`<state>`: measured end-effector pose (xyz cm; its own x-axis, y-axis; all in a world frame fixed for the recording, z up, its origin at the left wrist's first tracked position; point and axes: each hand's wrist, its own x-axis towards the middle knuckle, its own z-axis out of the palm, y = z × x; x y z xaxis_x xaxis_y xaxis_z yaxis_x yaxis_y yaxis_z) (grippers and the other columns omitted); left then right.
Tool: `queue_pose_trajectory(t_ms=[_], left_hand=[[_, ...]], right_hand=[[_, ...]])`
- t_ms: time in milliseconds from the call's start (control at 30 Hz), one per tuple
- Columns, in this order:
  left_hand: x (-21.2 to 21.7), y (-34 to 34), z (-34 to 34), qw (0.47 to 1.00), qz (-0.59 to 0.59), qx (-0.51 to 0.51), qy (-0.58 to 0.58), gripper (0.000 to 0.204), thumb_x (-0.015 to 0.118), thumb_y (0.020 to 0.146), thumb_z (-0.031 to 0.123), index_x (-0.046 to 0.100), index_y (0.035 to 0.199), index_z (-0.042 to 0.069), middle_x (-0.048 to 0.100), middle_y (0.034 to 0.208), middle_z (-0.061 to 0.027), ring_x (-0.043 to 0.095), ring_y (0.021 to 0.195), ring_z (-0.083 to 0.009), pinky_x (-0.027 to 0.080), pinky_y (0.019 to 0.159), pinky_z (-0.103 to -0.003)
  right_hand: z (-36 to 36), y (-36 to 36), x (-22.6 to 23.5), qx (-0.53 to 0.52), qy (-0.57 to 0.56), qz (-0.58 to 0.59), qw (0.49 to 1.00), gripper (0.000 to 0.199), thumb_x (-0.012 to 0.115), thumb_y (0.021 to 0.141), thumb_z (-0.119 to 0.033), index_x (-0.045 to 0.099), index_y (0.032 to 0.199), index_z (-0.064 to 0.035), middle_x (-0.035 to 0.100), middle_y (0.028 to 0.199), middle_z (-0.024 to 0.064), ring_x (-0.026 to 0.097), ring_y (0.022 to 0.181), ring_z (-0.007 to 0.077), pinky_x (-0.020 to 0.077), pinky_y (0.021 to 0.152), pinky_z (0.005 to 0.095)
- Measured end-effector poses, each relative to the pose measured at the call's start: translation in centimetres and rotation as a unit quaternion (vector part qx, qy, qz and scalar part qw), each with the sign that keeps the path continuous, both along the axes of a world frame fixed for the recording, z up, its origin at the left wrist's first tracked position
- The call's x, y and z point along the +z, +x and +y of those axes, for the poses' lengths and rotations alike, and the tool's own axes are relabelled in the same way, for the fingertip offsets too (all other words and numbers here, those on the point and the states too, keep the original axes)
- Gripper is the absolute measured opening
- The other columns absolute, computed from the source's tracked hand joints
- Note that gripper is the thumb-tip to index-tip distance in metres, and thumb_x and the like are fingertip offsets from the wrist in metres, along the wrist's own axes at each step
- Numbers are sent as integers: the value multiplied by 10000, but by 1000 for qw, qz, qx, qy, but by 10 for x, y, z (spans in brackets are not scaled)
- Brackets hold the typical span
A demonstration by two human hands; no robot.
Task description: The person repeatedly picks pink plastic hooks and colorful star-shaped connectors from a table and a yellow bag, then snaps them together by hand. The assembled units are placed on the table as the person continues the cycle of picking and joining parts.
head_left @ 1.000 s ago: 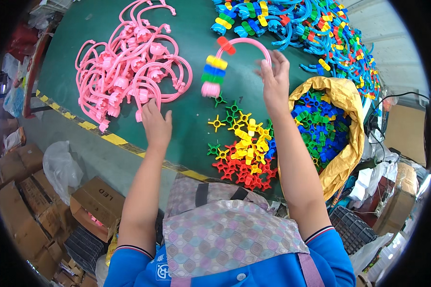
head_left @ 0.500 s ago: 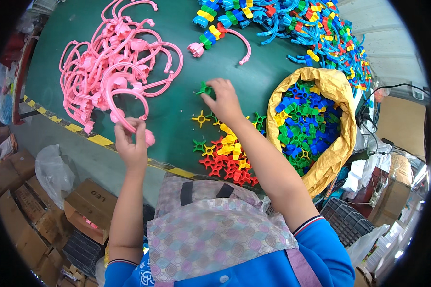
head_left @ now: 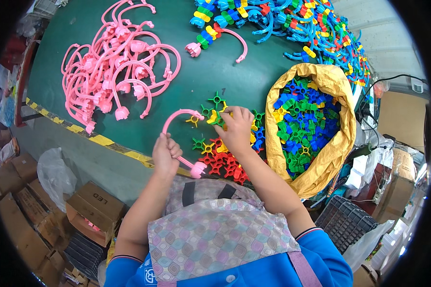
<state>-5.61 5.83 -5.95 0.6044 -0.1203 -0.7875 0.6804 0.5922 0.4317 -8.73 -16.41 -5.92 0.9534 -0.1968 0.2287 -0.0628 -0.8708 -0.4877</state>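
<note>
My left hand (head_left: 166,154) is closed around a pink curved plastic tube (head_left: 178,115) with a flower-shaped cup at its lower end. The thin upper tip of the tube points right, beside a yellow four-armed ring (head_left: 193,121). My right hand (head_left: 238,128) reaches over the small coloured pieces, thumb and fingertips closed around a green four-armed ring (head_left: 219,119), partly hidden by the fingers. Another green ring (head_left: 217,99) lies just beyond. Nearer me is a heap of red rings (head_left: 220,162), with yellow, green and blue ones around it.
A pile of pink curved tubes (head_left: 124,71) lies at left. One pink tube threaded with coloured rings (head_left: 208,36) rests farther back, near a heap of blue strung tubes (head_left: 316,28). A yellow sack (head_left: 273,138) of rings stands right. Striped tape (head_left: 100,139) marks the green table's edge.
My left hand has carried the pink tube rightward, away from the pink pile toward my right hand. My right hand has come nearer and rightward, over the coloured rings.
</note>
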Motion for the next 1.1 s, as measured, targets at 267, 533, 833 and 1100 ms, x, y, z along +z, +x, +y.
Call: queue_pose_trajectory(t_ms=[267, 533, 833, 1100], left_hand=[[-2, -14, -13, 989, 129, -23, -63, 244, 476, 1068, 291, 566, 969, 88, 333, 627, 50, 300, 482, -58, 250, 422, -217], [19, -30, -27, 975, 173, -27, -135, 260, 457, 1075, 279, 564, 966, 69, 358, 626, 42, 320, 474, -45, 242, 402, -209], [30, -32, -29, 960, 129, -172, -179, 247, 466, 1072, 282, 570, 989, 73, 378, 643, 36, 319, 466, -43, 253, 403, -206], [13, -21, -9, 972, 151, -70, -168, 250, 467, 1072, 303, 568, 953, 108, 354, 646, 48, 316, 498, -57, 260, 437, -210]], right_hand=[[3, -11, 16, 0, 174, -70, 982, 399, 809, 706, -112, 686, 1081, -58, 703, 1032, 95, 633, 954, 290, 450, 847, 393], [7, -33, 30, -36, 179, -114, 977, 415, 806, 694, -38, 684, 1090, -14, 713, 1028, 138, 676, 900, 298, 518, 808, 376], [-22, -50, 44, 35, 175, -13, 984, 654, 869, 710, -197, 604, 1287, -37, 630, 1253, 159, 586, 1158, 347, 469, 993, 424], [-89, -81, 6, -1, -144, 75, 987, 403, 740, 697, -53, 662, 1089, -104, 593, 1144, 63, 533, 1086, 296, 403, 923, 430]])
